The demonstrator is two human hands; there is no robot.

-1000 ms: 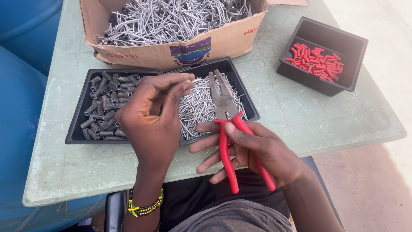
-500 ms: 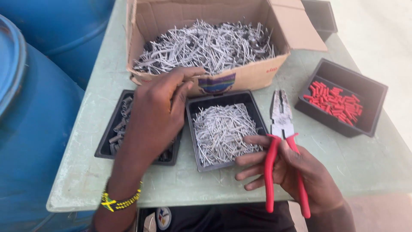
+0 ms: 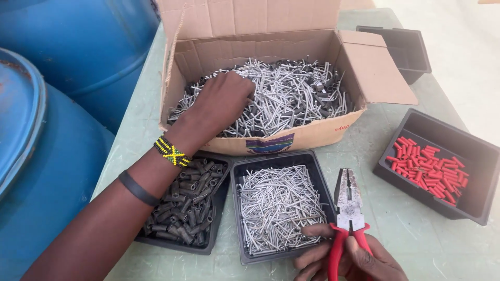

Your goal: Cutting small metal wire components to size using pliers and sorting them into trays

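My left hand [image 3: 225,98] reaches into an open cardboard box [image 3: 291,138] and rests, fingers curled, on a heap of grey metal pins with dark sleeves [image 3: 291,93]; whether it grips any I cannot tell. At the bottom edge, my right hand [image 3: 349,260] holds red-handled pliers [image 3: 348,208], jaws pointing away from me. Just left of the pliers is a black tray of bare metal pins [image 3: 276,208]. Beside that sits a black tray of dark sleeves [image 3: 190,203], partly under my forearm.
A black tray of red sleeves [image 3: 429,169] sits at the right on the pale green table [image 3: 411,229]. Another black tray [image 3: 401,47], its contents not visible, stands at the far right. Blue barrels [image 3: 52,104] crowd the table's left side.
My left hand moved from above the trays forward into the cardboard box. The view tilted up and closer. My right hand with the pliers stayed near the front edge.
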